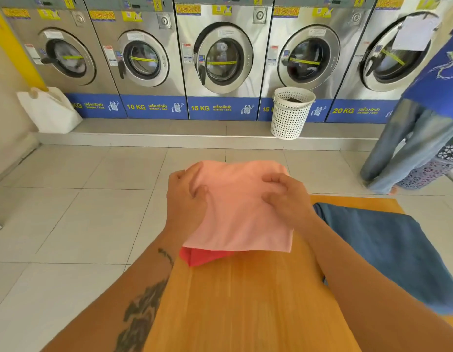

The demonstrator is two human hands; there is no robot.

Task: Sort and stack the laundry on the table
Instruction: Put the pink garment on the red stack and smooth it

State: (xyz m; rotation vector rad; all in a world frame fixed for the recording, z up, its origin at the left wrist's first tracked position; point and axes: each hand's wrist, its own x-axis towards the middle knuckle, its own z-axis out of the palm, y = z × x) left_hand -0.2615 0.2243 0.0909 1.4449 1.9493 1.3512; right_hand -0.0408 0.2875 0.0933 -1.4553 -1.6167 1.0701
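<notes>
A folded light pink cloth (239, 217) lies at the far end of the wooden table (245, 301), on top of a red cloth (202, 256) whose corner sticks out beneath its near edge. My left hand (186, 193) rests on the pink cloth's left edge, thumb pinching the fabric. On the cloth's upper right part, my right hand (283, 194) has its fingers curled and bunching the fabric. A blue denim garment (388, 250) is spread over the table's right side, hanging off the edge.
A row of steel washing machines (222, 59) lines the far wall. A white perforated basket (290, 113) stands on the step before them. A white jug (48, 109) sits at far left. A person in jeans (408, 143) stands at right on the tiled floor.
</notes>
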